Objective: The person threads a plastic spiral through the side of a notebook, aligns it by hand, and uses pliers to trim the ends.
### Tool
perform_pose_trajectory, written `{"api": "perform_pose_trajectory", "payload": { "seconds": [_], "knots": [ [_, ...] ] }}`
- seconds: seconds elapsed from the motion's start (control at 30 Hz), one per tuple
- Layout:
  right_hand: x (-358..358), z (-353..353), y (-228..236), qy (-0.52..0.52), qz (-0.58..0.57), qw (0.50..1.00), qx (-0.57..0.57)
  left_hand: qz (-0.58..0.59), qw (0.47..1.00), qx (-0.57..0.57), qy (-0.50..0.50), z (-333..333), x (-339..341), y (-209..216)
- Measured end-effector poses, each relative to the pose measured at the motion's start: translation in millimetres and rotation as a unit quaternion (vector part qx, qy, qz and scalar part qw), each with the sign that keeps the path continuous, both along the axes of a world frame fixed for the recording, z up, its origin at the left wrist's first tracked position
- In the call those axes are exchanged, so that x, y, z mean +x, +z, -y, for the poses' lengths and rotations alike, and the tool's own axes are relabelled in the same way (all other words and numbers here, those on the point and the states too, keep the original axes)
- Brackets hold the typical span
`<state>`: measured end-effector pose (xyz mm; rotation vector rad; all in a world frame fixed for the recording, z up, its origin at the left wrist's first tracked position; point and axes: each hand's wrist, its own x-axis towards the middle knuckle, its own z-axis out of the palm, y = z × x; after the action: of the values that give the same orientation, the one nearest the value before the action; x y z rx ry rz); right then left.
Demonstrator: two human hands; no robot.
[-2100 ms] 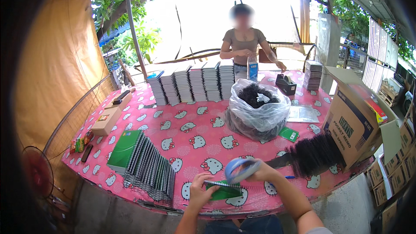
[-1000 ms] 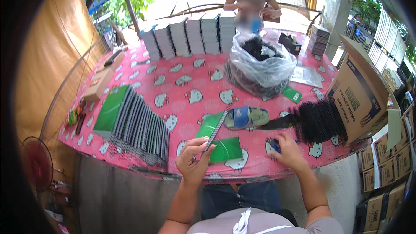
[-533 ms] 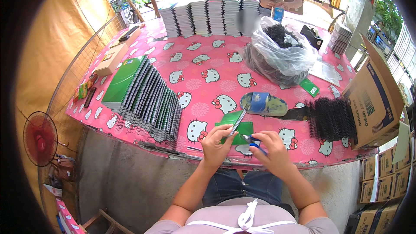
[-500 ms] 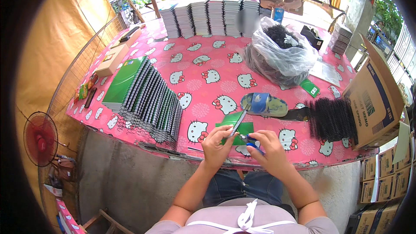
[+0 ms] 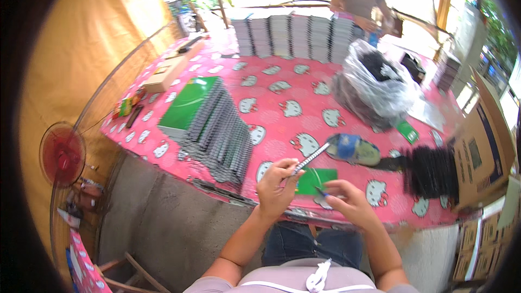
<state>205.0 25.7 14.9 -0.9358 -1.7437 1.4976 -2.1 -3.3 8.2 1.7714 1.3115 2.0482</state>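
My left hand (image 5: 277, 189) grips a thin spiral-bound notebook (image 5: 312, 157), its coil edge turned up and slanting away to the right. Below it, a green-covered notebook (image 5: 320, 179) lies on the table. My right hand (image 5: 350, 202) is closed around small blue-handled pliers (image 5: 322, 192), partly hidden by the fingers and blurred. Their tip is a little apart from the coil. A blue and yellow-green slipper (image 5: 354, 150) rests just beyond the notebook.
Green coil-bound notebooks (image 5: 217, 125) are stacked at left. Taller notebook stacks (image 5: 290, 35) line the far edge, near another person (image 5: 361, 5). A plastic bag (image 5: 374, 97) of black coils, a pile of black coils (image 5: 431, 171) and a cardboard box (image 5: 483, 146) occupy the right.
The view has swung left, so the scene sits farther right and lower. My right hand has drawn the pliers back from the coil's near end. The left hand still holds the notebook.
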Motion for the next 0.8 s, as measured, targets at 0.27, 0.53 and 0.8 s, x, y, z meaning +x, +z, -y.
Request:
{"api": "perform_pose_trajectory", "payload": {
  "seconds": [0.27,0.53,0.8],
  "knots": [
    [86.5,-27.5,-54.2,-0.207,0.402,0.853,0.259,0.162,0.94,0.151,0.258,23.3,-143.2,142.4],
    [39.1,-42.1,-41.3,-0.097,0.234,0.901,0.353,0.162,0.944,0.118,0.261,-18.9,-193.5,105.4],
    [-10.5,-73.9,-54.8,0.084,0.344,0.877,0.324,0.155,0.955,0.11,0.229,9.4,-189.9,111.8]
  ]
}}
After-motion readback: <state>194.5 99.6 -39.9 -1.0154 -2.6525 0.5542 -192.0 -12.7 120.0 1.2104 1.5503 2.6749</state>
